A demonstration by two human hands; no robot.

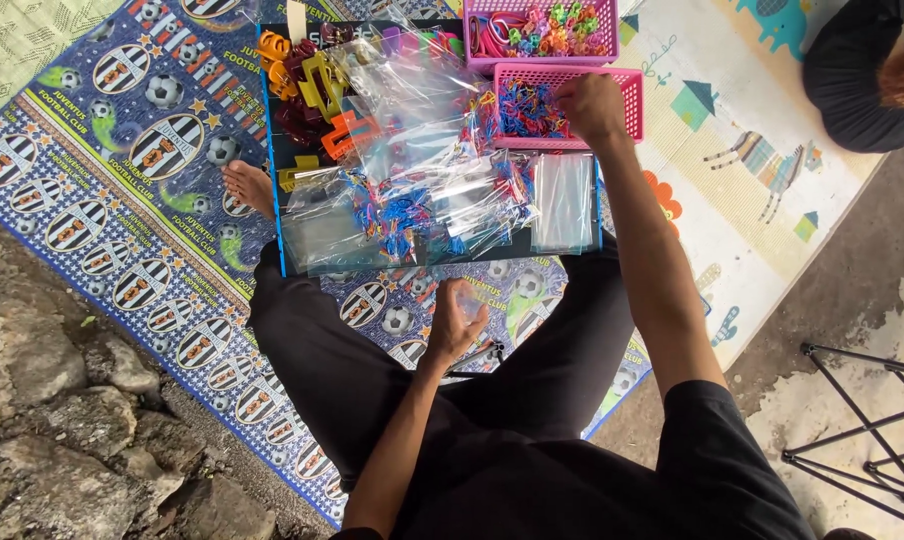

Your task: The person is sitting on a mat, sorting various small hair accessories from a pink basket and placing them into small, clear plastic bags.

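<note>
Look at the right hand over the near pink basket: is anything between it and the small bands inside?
Nothing visible. The right hand is already at the basket's open top, over the bands.
</note>
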